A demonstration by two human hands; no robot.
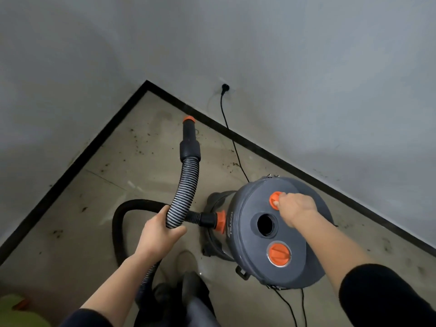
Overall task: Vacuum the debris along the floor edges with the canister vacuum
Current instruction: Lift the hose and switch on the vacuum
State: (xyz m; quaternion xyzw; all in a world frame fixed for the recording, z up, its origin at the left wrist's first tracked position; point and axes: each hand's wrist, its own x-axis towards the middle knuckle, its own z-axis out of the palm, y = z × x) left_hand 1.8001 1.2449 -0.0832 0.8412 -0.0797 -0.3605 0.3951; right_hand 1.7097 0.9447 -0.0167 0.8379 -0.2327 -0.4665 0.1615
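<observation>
We see the canister vacuum (304, 246) standing on the floor (94, 220) at about four o'clock from the room's corner, its grey lid facing us. Our left hand (160, 234) has its grip wrapped round the ribbed hose (186, 182), which rises toward twelve o'clock and ends in the orange-tipped nozzle (189, 128) near the black skirting (94, 147). Our right hand (296, 208) rests on the lid at the orange knob (274, 201); its grip seems to pinch that knob, though the fingertips are partly hidden. Dark debris (141, 147) speckles the floor at nine o'clock from the nozzle. The power cord (232, 138) runs from the canister up to a wall socket (224, 87) at twelve o'clock.
</observation>
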